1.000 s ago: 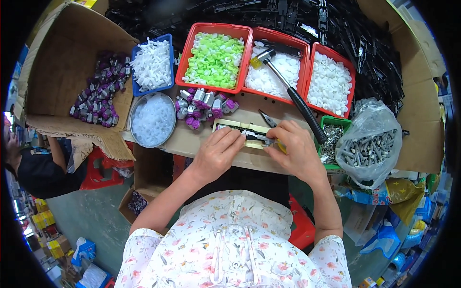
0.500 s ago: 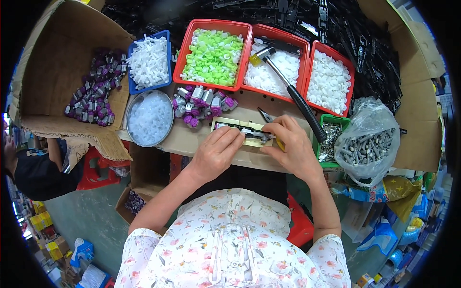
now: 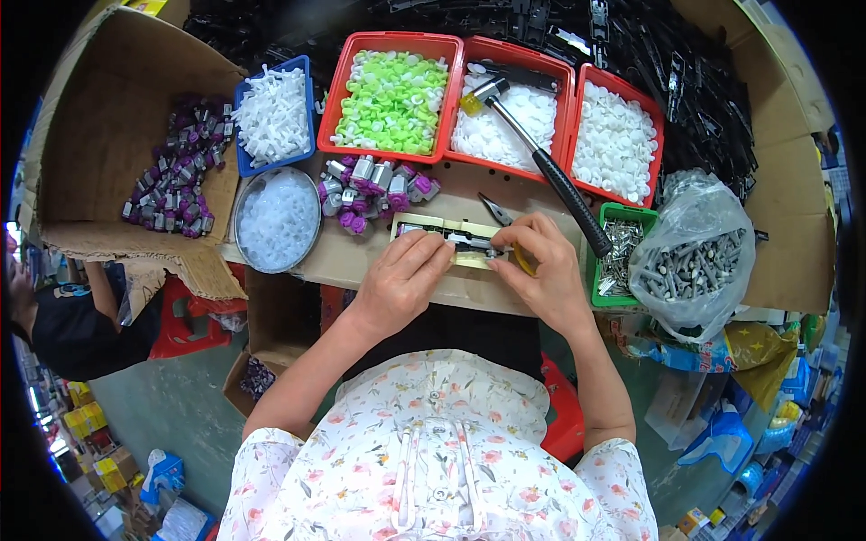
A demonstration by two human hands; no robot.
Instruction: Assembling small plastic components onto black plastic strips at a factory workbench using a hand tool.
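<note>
Head view: a small dark part [image 3: 467,241] is pressed into a pale yellow jig [image 3: 424,225] at the front edge of a cardboard-topped bench [image 3: 361,257], where both hands can meet over it. The left hand [image 3: 401,281] is laid flat-fingered across the jig's left end, apparently to steady it; nothing is gripped. The right hand [image 3: 541,270] is curled at the jig's right end, its fingertips pinched on the part, with something yellow tucked under the fingers; what that is cannot be told.

Supplies are ranged in an arc within arm's reach. Three red trays are set along the back: one of lime-green plastic caps [image 3: 392,99], two of white discs [image 3: 613,140]. A hammer [image 3: 541,162] with a black rubbery handle is left lying slantwise across the middle tray. White pronged pieces are heaped in a blue tray [image 3: 271,113], and translucent bits are held in a round metal tin [image 3: 277,219]. Purple-and-grey clips [image 3: 370,185] are piled just behind the jig; more are seen in a cardboard box [image 3: 117,144] at left. Dull metal pins are kept in a green tub [image 3: 622,248] and a crinkled clear bag [image 3: 695,257] at right. Pliers [image 3: 496,210] lie just beyond the jig.
</note>
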